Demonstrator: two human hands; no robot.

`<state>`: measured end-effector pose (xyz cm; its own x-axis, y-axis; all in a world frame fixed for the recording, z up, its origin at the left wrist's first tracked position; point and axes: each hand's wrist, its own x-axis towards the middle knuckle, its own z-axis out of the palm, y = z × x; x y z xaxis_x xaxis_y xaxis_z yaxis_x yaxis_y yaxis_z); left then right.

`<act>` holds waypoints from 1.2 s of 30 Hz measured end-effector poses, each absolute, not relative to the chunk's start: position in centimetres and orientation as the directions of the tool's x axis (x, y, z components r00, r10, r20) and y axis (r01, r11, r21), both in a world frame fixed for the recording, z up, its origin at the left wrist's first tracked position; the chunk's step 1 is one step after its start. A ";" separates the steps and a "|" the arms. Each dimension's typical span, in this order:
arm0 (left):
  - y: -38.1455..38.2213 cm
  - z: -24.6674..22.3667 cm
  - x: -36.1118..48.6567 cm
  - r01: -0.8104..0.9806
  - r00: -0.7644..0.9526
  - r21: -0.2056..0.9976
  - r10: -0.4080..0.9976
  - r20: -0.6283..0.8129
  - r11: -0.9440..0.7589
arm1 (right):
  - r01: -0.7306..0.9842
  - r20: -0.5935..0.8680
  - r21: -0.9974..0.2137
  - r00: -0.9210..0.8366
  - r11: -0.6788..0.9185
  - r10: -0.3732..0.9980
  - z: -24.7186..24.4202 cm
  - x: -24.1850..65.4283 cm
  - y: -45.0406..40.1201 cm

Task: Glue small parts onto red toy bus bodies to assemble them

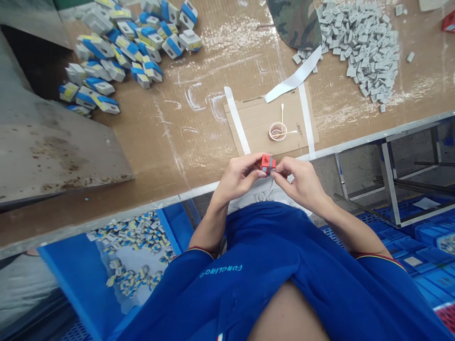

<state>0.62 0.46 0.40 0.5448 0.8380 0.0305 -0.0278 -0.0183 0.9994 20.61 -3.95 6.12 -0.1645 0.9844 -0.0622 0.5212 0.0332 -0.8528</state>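
The left hand [240, 177] and right hand [296, 182] both pinch a small red block [268, 164] between their fingertips (a grey strip crosses it), right at the table edge [199, 189].

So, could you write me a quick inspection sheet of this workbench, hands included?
Surface: cardboard-covered bench, with a taped cardboard pad.
Job's things: small red part with a grey band, held between both hands.
Clutter: heap of blue-and-white blocks, pile of small grey blocks, camouflage cap, cotton swabs.
Grippers: bare left hand and right hand, both pinching the part.
Cables: nothing seen.
Surroundings: blue bin of parts, blue crates, metal bench frame.
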 end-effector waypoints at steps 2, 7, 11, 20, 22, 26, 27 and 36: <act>0.3 0.3 0.8 -0.047 0.538 0.999 0.843 0.019 0.007 | 0.497 -0.077 -0.868 -0.145 0.005 0.986 6.1 20.8 -4.1; 0.3 0.4 0.8 -0.073 0.550 0.997 0.835 0.021 0.022 | 0.443 -0.086 -0.896 -0.118 -0.025 0.989 5.6 21.1 -4.7; 0.4 0.5 0.7 -0.083 0.558 0.995 0.830 0.008 0.047 | 0.465 -0.023 -0.884 -0.125 0.038 0.992 5.4 21.1 -4.9; 0.7 0.5 0.4 -0.060 0.589 0.998 0.807 0.049 -0.017 | 0.420 0.025 -0.902 -0.188 0.104 0.982 4.8 20.7 -4.5; 0.8 0.6 0.3 -0.021 0.592 0.999 0.805 0.051 -0.048 | 0.402 0.043 -0.908 -0.189 0.117 0.981 4.5 20.5 -4.5; 0.8 0.9 0.2 -0.015 0.584 0.997 0.809 0.070 -0.075 | 0.436 0.086 -0.885 -0.191 0.164 0.978 4.5 20.3 -4.6; 0.8 0.9 0.3 -0.032 0.583 0.996 0.808 0.083 -0.080 | 0.459 0.099 -0.870 -0.195 0.180 0.976 4.6 20.3 -4.7; 0.6 0.6 0.4 -0.119 0.599 0.985 0.782 0.173 -0.126 | 0.684 0.226 -0.652 -0.235 0.327 0.945 6.1 20.2 -5.2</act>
<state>0.39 0.58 0.63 0.5988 0.7820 0.1727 -0.1194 -0.1261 0.9848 20.15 -5.19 6.09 -0.2355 0.9452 0.2264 0.6839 0.3266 -0.6524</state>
